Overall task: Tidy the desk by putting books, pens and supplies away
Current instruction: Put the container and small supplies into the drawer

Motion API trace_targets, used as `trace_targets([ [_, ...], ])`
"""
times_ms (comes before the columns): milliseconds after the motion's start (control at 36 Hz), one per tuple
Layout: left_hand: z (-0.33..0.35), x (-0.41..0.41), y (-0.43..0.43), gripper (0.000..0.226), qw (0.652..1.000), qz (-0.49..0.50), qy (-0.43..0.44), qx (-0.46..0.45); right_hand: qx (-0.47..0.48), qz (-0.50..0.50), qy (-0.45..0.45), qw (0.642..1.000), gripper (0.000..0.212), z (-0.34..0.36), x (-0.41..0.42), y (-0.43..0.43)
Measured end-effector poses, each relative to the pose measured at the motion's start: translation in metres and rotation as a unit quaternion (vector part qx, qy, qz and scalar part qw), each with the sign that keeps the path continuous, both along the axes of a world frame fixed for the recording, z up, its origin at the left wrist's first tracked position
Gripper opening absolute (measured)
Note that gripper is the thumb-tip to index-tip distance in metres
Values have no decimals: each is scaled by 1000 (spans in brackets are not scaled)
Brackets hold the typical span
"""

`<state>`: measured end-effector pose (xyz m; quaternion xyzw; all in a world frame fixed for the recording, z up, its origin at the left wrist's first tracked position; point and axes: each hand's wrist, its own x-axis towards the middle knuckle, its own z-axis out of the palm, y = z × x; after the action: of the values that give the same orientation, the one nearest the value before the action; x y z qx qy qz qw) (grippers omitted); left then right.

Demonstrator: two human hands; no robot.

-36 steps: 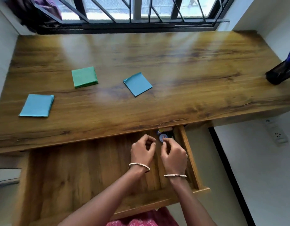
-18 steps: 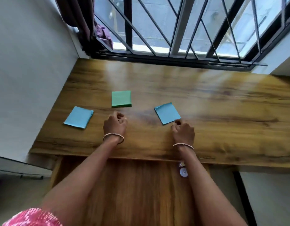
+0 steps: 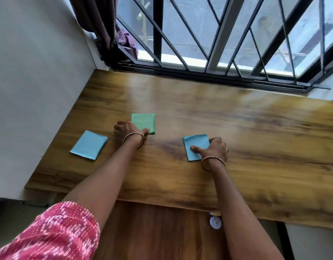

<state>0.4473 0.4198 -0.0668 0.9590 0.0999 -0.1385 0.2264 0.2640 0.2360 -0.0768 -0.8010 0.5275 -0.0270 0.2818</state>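
Bare wooden worktop (image 3: 237, 139) stretches rightward. Left hand (image 3: 127, 131) pinches the green square notepad (image 3: 143, 121); right hand (image 3: 213, 150) grips the near blue square notepad (image 3: 195, 145), thumb on top.

Bench (image 3: 246, 147) right half bare, open passage. Left: wall (image 3: 30, 91) close beside blue pad (image 3: 89, 145). Window grille (image 3: 218, 44) blocks far edge. Green pad (image 3: 144, 121), second blue pad (image 3: 195, 145) mid-bench. Open drawer (image 3: 152, 231) below near edge.

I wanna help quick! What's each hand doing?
Left hand: gripping the green pad.
Right hand: gripping a blue pad.
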Motion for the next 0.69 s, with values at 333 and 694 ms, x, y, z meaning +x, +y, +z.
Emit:
trace_targets([
  [333,7,14,4,66,987,85,80,-112,31,17,-94,995,55,-4,-8,13],
  [694,-4,-17,46,31,883,59,17,-465,218,212,-303,903,21,49,-1,27],
])
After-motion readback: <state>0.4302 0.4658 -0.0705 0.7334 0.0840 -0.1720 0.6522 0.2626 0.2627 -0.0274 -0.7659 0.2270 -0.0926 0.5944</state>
